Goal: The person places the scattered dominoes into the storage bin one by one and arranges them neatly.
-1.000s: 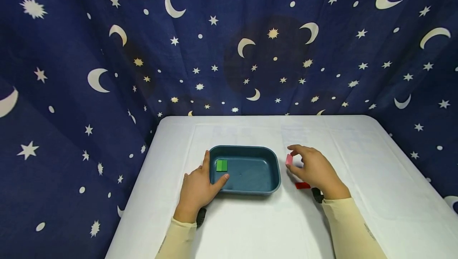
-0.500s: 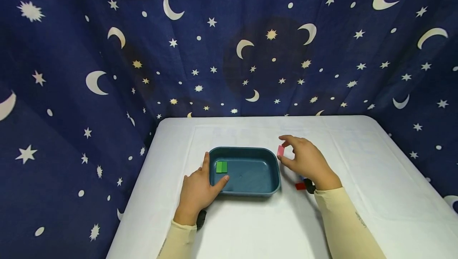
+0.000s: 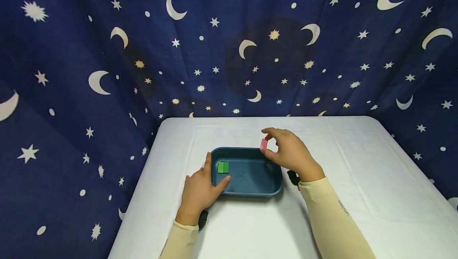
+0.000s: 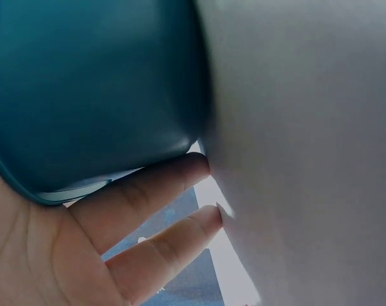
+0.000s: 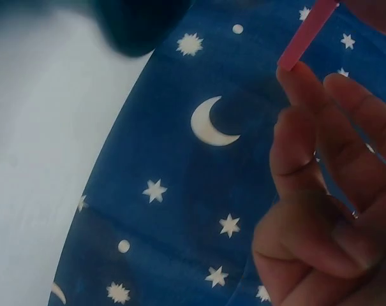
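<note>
Step in hand: judged a mid-carry; your R hand (image 3: pixel 291 153) has the pink block (image 3: pixel 263 144) raised at the far side of the tray (image 3: pixel 247 193).
Next move: prob. calls for a light, steady pinch & full clearance of the rim before any lowering; bracing w/ your L hand (image 3: pixel 200 189) seems advisable.
Block pos.: in line w/ the far rim, R of centre, in head view; rim contact can't be told.
R fingers: thumb & a fingertip pinch the pink block at opp. ends; others partly hidden.
L fingers: spread, near straight, lying outside the tray's L end; thumb over the near rim.
Green blocks: two, side by side, touching, on the tray floor at L; slightly diff. shades.
Red piece: mere sliver vis. beside your R wrist's black device (image 3: pixel 293 178); shape can't be told.
Tray: dk. teal, prob. moulded plastic; smooth, faintly glossy; rounded-corner rectangle w/ raised walls.
Pink block: slim, straight-edged bar edge-on in R wrist view; matte, rigid-looking.
Bench (image 3: pixel 247 231): white, cloth-like cover, faint creases.
Backdrop (image 3: pixel 214 56): navy fabric, soft folds, pale moons & stars.
</note>
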Action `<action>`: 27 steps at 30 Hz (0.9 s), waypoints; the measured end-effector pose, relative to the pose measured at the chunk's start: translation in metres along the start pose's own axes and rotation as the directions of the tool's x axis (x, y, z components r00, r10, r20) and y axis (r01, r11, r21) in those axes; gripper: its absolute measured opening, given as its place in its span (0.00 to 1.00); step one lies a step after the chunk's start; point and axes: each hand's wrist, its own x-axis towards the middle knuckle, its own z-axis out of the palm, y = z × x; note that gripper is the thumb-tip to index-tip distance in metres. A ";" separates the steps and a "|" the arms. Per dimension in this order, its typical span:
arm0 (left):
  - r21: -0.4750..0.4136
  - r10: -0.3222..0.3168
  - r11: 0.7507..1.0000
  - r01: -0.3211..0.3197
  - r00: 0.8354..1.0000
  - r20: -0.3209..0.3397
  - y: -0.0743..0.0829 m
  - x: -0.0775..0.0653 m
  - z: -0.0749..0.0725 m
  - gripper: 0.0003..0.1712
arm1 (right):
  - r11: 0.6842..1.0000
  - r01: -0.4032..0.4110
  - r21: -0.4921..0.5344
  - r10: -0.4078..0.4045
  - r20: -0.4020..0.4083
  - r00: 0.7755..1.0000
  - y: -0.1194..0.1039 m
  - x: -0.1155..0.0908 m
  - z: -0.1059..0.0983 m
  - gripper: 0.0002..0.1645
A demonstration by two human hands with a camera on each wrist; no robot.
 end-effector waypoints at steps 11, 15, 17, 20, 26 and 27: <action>0.005 0.001 1.000 -0.001 1.000 -0.015 -0.001 0.003 0.001 0.67 | 0.996 0.072 0.050 -0.073 0.026 0.997 -0.025 0.026 0.018 0.36; 0.007 -0.004 1.000 0.004 1.000 -0.020 -0.002 0.002 0.001 0.67 | 0.994 0.093 0.061 -0.095 0.038 0.995 -0.034 0.033 0.027 0.36; 0.008 -0.007 1.000 0.007 1.000 -0.017 -0.002 0.002 0.001 0.67 | 0.993 0.104 0.056 -0.107 0.052 0.993 -0.037 0.035 0.033 0.34; 0.009 -0.007 1.000 0.007 1.000 -0.007 -0.001 0.001 0.002 0.66 | 0.992 0.119 0.045 -0.123 0.087 0.989 -0.041 0.037 0.041 0.33; 0.012 0.004 1.000 -0.004 1.000 -0.016 -0.001 0.002 0.003 0.65 | 0.988 0.151 0.028 -0.154 0.168 0.974 -0.051 0.042 0.054 0.32; 0.014 0.005 1.000 -0.004 1.000 -0.019 -0.002 0.002 0.003 0.65 | 0.987 0.157 0.025 -0.159 0.180 0.971 -0.052 0.043 0.056 0.32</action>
